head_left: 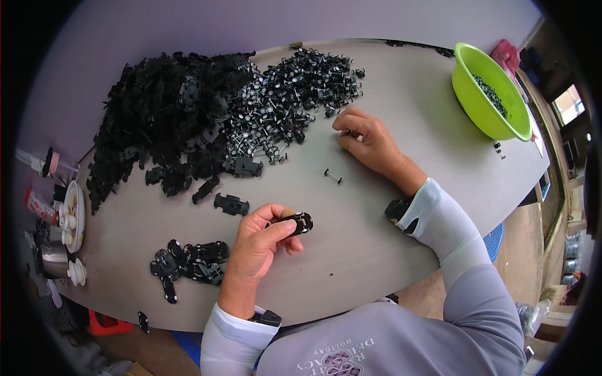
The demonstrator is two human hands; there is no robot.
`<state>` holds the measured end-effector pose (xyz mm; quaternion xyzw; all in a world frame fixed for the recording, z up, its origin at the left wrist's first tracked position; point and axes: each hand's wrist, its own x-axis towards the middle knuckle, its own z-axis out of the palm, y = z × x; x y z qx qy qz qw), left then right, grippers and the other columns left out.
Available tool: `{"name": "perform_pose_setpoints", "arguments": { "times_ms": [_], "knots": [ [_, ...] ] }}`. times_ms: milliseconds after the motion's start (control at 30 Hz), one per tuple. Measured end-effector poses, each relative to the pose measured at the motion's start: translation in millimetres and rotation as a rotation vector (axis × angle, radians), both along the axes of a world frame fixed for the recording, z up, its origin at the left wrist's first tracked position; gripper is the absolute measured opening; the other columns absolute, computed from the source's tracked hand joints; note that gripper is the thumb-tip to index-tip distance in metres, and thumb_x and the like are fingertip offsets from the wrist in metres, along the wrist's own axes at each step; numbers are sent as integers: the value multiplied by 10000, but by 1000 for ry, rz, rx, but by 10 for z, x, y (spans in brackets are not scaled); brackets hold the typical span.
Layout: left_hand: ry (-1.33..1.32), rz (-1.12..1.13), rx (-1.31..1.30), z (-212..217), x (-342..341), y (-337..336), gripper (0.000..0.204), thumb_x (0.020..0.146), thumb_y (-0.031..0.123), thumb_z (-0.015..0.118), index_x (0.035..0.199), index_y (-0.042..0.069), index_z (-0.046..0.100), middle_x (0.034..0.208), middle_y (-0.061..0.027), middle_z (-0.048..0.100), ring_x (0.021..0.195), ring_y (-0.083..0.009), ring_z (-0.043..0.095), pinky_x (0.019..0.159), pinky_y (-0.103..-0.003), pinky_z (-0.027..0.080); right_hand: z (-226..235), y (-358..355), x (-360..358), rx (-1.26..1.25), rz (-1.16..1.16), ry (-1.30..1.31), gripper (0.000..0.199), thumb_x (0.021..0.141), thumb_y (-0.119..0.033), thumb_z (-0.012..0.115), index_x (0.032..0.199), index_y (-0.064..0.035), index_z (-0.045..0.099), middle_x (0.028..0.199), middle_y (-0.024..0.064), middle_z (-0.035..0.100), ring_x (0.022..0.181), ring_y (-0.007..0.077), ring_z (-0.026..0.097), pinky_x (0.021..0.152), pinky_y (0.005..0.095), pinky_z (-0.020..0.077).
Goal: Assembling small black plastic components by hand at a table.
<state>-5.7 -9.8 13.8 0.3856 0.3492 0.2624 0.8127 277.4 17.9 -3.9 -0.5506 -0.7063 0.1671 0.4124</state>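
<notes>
Here, 1 black chassis (303,224) is gripped by the left hand (258,237); the curled right hand (370,142), contents unclear, is parted from the edge-side bowl (471,103) by open tabletop (417,103).

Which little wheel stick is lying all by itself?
The wheeled axle between the left hand and right hand; the other loose ones lie in or beside the pile or the green bowl.

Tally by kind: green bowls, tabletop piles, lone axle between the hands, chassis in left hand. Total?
Green bowl: 1
Piles: 3 (chassis heap, axle heap, small cluster)
Lone axle: 1
Black chassis in left hand: 1
Total: 6
</notes>
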Motion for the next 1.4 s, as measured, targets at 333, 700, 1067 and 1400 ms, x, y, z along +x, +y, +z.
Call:
{"name": "perform_pose_setpoints", "arguments": {
  "times_ms": [333,700,1067,1400],
  "knots": [
    [5,-31,17,18,10,-14,117,873,100,644,952,17,617,791,-49,641,616,-127,637,554,-237,496,-49,-32,136,-79,-164,132,135,788,34,608,920,6,620,1021,58,617,835,177,616,729,289,488],
    [-16,-25,23,-12,12,-18,138,906,134,625,968,10,629,827,-49,655,628,-128,641,554,-238,494,20,-153,104,188,34,-392,167,725,83,577,868,3,609,882,90,598,736,294,590,672,360,497],
    [22,-27,33,-2,11,-28,149,901,153,627,959,16,625,835,-51,663,622,-135,639,553,-248,495,120,-347,41,-177,-275,153,118,743,-11,589,852,32,596,730,119,594,600,231,532,585,322,455],
    [32,-25,36,1,0,-23,132,917,125,600,964,5,628,834,-52,657,621,-134,639,551,-246,490,264,-328,164,-422,-369,-181,64,774,-22,591,812,30,593,681,83,602,556,172,513,551,317,438]
  ]
}}
